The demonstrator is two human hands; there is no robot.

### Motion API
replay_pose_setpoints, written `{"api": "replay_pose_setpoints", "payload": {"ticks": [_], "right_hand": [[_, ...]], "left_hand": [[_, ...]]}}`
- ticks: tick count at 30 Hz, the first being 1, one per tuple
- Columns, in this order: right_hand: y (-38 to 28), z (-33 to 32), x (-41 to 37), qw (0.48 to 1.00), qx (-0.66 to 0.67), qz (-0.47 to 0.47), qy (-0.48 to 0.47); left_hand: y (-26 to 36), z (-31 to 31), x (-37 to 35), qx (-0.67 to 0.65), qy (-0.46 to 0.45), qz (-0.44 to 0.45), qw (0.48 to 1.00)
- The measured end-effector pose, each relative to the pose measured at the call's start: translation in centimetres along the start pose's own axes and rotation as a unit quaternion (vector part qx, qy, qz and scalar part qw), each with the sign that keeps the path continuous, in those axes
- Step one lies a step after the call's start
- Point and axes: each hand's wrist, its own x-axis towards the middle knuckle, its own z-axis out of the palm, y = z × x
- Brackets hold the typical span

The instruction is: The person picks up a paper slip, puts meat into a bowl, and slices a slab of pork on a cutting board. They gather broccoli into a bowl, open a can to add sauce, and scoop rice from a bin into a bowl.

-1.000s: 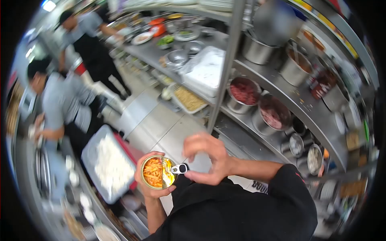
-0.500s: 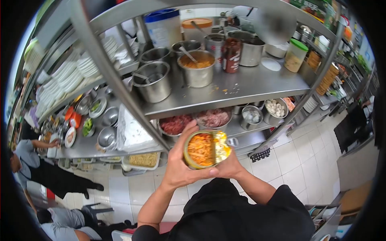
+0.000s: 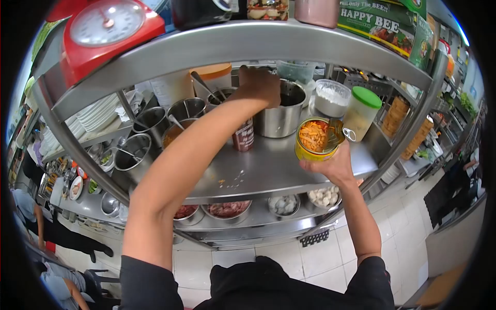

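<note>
My right hand (image 3: 333,166) holds an opened yellow tin can (image 3: 311,140) from below, just above the steel middle shelf (image 3: 268,168). The can is full of orange-yellow strips in sauce. Its lid (image 3: 336,132) is bent up at the right with the pull ring sticking out. My left hand (image 3: 260,82) reaches across to the back of the same shelf, at the rim of a tall steel pot (image 3: 281,113). Its fingers curl away from me, so what they touch is hidden.
A dark sauce bottle (image 3: 244,135) and several steel pots with ladles (image 3: 150,123) stand left of the can; a white tub (image 3: 330,96) and green-lidded jar (image 3: 361,110) behind it. A red scale (image 3: 106,31) sits on the top shelf. Bowls (image 3: 230,209) fill the lower shelf. Co-workers (image 3: 31,219) stand lower left.
The can went from both hands to my right hand alone and rose to the middle shelf. My left hand let go and reached to the pot at the back. My view tilted upward.
</note>
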Motion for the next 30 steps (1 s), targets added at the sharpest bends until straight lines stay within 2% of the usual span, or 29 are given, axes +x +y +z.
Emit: {"api": "replay_pose_setpoints", "payload": {"ticks": [2,3,5,6,8,9,11,12,14,18,20,24,26,30], "right_hand": [[1.1,-0.7,0.7,1.000,0.020,-0.008,0.011],[1.6,-1.0,1.0,0.999,0.041,-0.009,0.028],[2.3,-1.6,1.6,0.998,0.057,-0.005,0.023],[2.9,-2.0,1.8,0.997,0.061,0.014,0.033],[4.0,-2.5,2.3,0.996,0.069,0.037,0.044],[4.5,-3.0,2.8,0.998,0.045,0.040,0.029],[5.1,-3.6,3.5,0.999,0.020,0.042,0.014],[5.2,-3.8,3.8,0.998,0.030,0.054,0.004],[5.1,-4.1,4.3,0.997,0.038,0.064,-0.009],[5.3,-4.6,5.0,0.997,0.035,0.065,-0.011],[5.8,-4.8,5.2,0.998,0.009,0.064,-0.009],[6.6,-4.9,5.6,0.997,0.016,0.069,-0.015],[7.1,-4.8,5.8,0.997,0.022,0.076,-0.021],[7.5,-4.6,6.1,0.995,0.022,0.093,-0.033]], "left_hand": [[-0.2,0.7,2.0,-0.007,-0.178,-0.014,0.984],[-0.1,0.9,2.6,-0.006,-0.177,-0.022,0.984],[-0.2,1.5,3.6,-0.021,-0.250,-0.032,0.967],[-0.3,2.0,3.9,-0.019,-0.254,-0.038,0.966],[-0.8,3.0,4.0,-0.032,-0.141,-0.055,0.988],[-0.9,3.1,4.1,-0.031,-0.144,-0.056,0.988],[-1.1,3.2,4.5,0.020,0.028,-0.034,0.999],[-1.2,3.6,4.7,0.020,0.028,-0.035,0.999],[-1.1,4.2,5.0,0.011,0.110,0.043,0.993],[-0.6,3.4,4.8,-0.057,0.107,0.032,0.992],[-0.3,1.3,4.3,-0.072,-0.062,0.004,0.995],[-2.6,3.1,4.5,-0.059,-0.062,-0.002,0.996],[-3.5,3.5,4.1,-0.175,-0.015,-0.051,0.983],[-3.7,2.9,3.2,-0.264,0.002,-0.124,0.957]]}}
